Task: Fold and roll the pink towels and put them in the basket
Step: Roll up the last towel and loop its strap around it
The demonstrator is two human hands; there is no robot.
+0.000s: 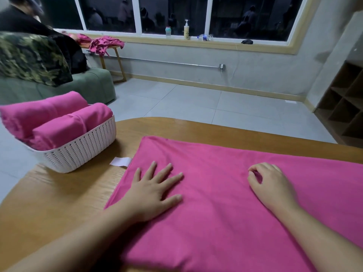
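Observation:
A pink towel (225, 203) lies flat and folded on the wooden table (59, 193), its white label (120, 161) sticking out at the left edge. My left hand (155, 189) presses flat on the towel's left part with fingers spread. My right hand (273, 181) rests on the towel further right, its fingers curled with the tips touching the cloth; I cannot tell whether they pinch it. At the table's left end stands a white woven basket (78, 152) with two rolled pink towels (59, 122) in it.
A green sofa (82, 89) with a camouflage cover and a person in black sit at the left. More pink cloth (106, 43) lies on a small side table by the window. Bottles stand on the sill. Wooden shelves (345, 107) are at the right.

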